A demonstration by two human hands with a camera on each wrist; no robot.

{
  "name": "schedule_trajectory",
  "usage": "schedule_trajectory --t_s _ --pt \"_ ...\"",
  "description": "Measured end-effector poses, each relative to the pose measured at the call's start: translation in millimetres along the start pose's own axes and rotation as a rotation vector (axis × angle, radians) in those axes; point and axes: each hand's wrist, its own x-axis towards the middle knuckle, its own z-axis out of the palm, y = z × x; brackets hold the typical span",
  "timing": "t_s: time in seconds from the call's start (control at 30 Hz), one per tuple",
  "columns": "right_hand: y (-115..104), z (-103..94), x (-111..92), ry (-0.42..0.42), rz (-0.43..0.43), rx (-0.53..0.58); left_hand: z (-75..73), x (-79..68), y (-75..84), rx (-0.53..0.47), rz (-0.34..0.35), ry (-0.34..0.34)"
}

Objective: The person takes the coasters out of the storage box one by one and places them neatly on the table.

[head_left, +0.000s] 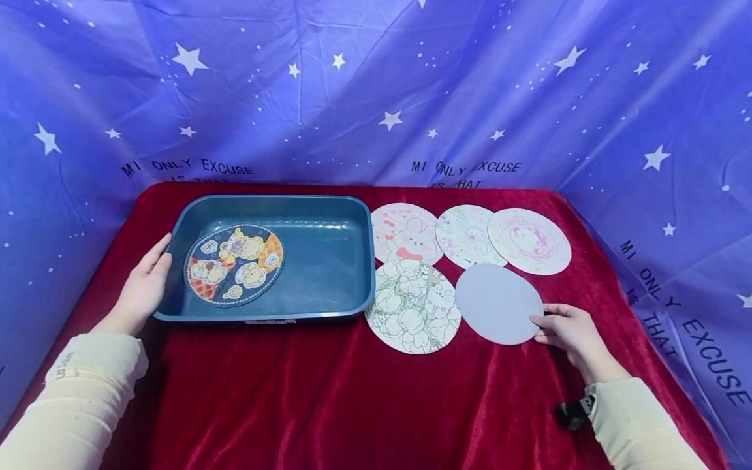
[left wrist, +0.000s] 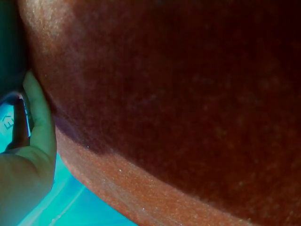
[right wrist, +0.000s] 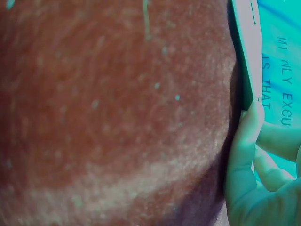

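My left hand (head_left: 147, 281) touches the outer left side of a dark blue rectangular tray (head_left: 317, 316), its fingers fairly straight. In the left wrist view, the fingertips (left wrist: 32, 81) meet the tray wall (left wrist: 10, 52). A dark round mat (head_left: 235, 264) with cartoon bears lies in the tray's left part. My right hand (head_left: 572, 333) pinches the right edge of a plain grey round mat (head_left: 499, 303) between thumb and fingers. Seen from the right wrist, this mat (right wrist: 249, 52) is nearly edge-on. Just left of it lies a green-and-white floral round mat (head_left: 414, 307).
Behind lie a pink rabbit round mat (head_left: 405, 232), a pale green-patterned one (head_left: 467, 235) and a pink-ringed one (head_left: 531, 241) overlapping it. All are on a red velvet cloth (head_left: 329, 398). A blue-violet starry curtain (head_left: 364, 85) surrounds the table's back and sides.
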Motion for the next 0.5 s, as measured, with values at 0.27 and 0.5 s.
schedule_trajectory --t_s 0.27,0.5 --pt "-5.3 0.1 -1.0 -0.006 0.034 -0.089 0.3 -1.4 3.1 0.013 0.005 -0.003" --pt "-6.4 0.7 -3.4 -0.001 0.062 -0.126 0.7 -2.0 3.5 0.012 0.004 0.000"
